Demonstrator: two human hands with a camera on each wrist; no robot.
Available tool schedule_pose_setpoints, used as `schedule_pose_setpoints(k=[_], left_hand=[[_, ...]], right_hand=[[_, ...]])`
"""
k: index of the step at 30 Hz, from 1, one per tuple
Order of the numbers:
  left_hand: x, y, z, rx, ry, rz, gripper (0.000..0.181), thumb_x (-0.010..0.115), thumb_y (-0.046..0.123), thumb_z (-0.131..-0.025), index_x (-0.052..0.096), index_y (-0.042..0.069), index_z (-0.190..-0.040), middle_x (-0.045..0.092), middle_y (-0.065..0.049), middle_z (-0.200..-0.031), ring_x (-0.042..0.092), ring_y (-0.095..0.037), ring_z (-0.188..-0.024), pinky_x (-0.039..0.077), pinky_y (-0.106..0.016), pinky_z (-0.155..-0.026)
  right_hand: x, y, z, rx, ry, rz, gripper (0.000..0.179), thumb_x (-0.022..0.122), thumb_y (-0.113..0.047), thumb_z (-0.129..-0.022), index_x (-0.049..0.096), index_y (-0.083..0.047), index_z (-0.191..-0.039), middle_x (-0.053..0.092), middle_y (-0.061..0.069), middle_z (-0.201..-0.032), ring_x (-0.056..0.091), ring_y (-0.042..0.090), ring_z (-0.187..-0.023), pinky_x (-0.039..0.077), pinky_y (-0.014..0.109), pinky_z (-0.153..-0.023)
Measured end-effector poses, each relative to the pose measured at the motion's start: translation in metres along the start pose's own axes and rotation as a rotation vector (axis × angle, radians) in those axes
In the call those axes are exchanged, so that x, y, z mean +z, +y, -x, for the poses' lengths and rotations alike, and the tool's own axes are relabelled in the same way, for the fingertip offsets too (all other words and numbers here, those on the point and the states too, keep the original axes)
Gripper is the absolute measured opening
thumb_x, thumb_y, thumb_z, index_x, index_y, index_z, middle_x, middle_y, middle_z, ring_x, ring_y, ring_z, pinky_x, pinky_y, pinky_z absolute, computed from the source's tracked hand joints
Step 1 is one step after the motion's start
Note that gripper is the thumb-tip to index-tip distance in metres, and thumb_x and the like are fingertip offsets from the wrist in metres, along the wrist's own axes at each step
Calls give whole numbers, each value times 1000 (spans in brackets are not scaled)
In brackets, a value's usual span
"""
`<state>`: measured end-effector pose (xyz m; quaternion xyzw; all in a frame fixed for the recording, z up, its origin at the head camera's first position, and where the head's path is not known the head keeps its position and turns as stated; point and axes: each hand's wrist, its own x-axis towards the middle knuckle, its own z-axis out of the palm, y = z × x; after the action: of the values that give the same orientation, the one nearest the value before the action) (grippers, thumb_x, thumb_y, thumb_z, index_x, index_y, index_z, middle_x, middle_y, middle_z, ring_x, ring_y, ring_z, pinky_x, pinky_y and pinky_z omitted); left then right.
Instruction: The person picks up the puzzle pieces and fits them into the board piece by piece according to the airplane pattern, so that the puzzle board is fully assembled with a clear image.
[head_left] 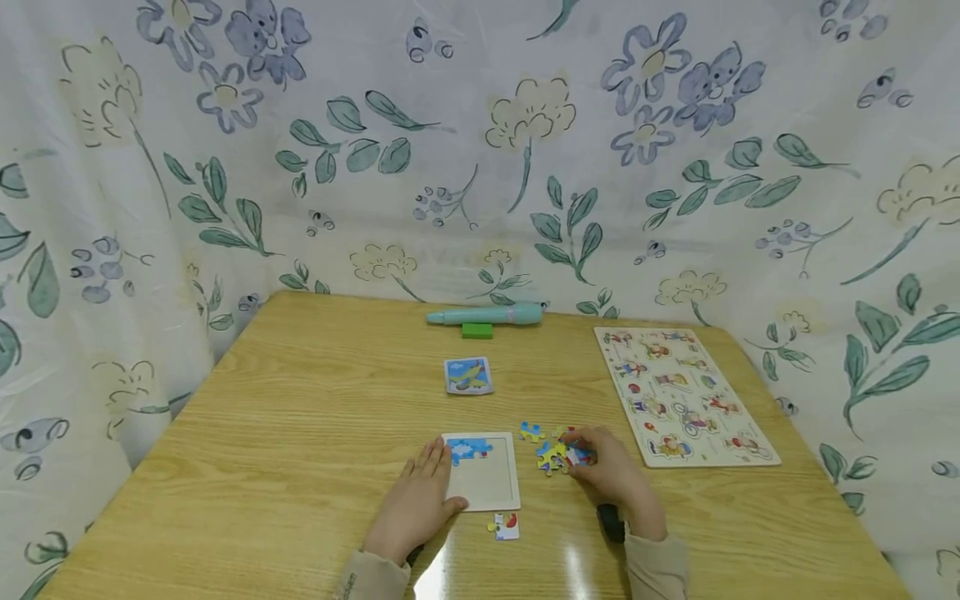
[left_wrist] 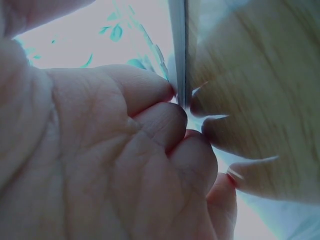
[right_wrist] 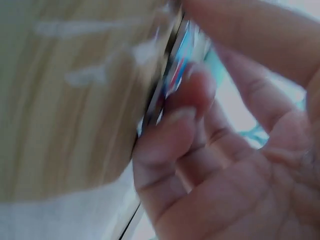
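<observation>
Left hand (head_left: 415, 503) touches the puzzle tray (head_left: 482, 487) at nine o'clock, grip extended; right hand (head_left: 613, 468) touches puzzle pieces (head_left: 551, 454) at three o'clock, grip closure indeterminable.

You wear beige sleeves on both arms, the left sleeve (head_left: 373, 577) and the right sleeve (head_left: 657, 568) alike in their plain, matte colour. Small dark lettering (head_left: 350, 585) runs along the left one near its cuff (too small to read with confidence). At your right wrist sits a black, round-cornered block (head_left: 611, 523), and a sliver of something dark (head_left: 415, 555) shows beside your left wrist. Your left hand (head_left: 417, 502) and right hand (head_left: 609, 468) are bare.
</observation>
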<state>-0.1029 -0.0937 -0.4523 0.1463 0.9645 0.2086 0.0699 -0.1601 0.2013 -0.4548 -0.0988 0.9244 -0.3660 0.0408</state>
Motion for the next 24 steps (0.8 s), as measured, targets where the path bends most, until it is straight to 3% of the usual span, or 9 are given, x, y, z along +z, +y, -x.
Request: schedule_pose_setpoints(k=[5,12,18,21,24], left_hand=[[1,-1,-1,-2,2,0,77,62,39,-91,36,-9,-145,25,-25,-157,25,-41,-146,25,-60,-117],[4,-3,-2,-2,1,-2,77,61,39,-91,34,-8,-145,24,-25,-157,25,-40,-146,25,-60,-117],[3,-4,-1,-6,-4,14,77,61,40,-91,34,-8,-145,23,-25,-157,24,-41,-146,24,-60,-117],[2,-3,-1,-5,-11,14,78,62,40,-91,34,-8,-145,23,-25,-157,24,-41,-146,24,-60,-117],[2,-3,-1,-5,-24,8,78,62,40,-91,34,-7,-146,23,-24,-157,24,-41,-146,23,-59,-118]], right_hand=[[-6,7,8,14,10,-64,48,76,5,-75,61,2,-121,60,17,-118,61,31,-105,51,32,-78],[-12,8,9,44,-10,-43,32,71,3,-81,65,-2,-112,60,10,-94,50,17,-80,44,27,-67],[-12,7,5,133,73,-39,9,64,-9,-92,67,-6,-100,63,4,-84,55,13,-74,45,26,-65],[-9,6,-1,170,83,-155,12,62,-12,-94,66,-2,-97,62,4,-75,54,12,-68,44,23,-60],[-1,0,-6,178,11,-292,16,59,-13,-96,63,2,-98,57,3,-69,49,11,-62,41,21,-53]])
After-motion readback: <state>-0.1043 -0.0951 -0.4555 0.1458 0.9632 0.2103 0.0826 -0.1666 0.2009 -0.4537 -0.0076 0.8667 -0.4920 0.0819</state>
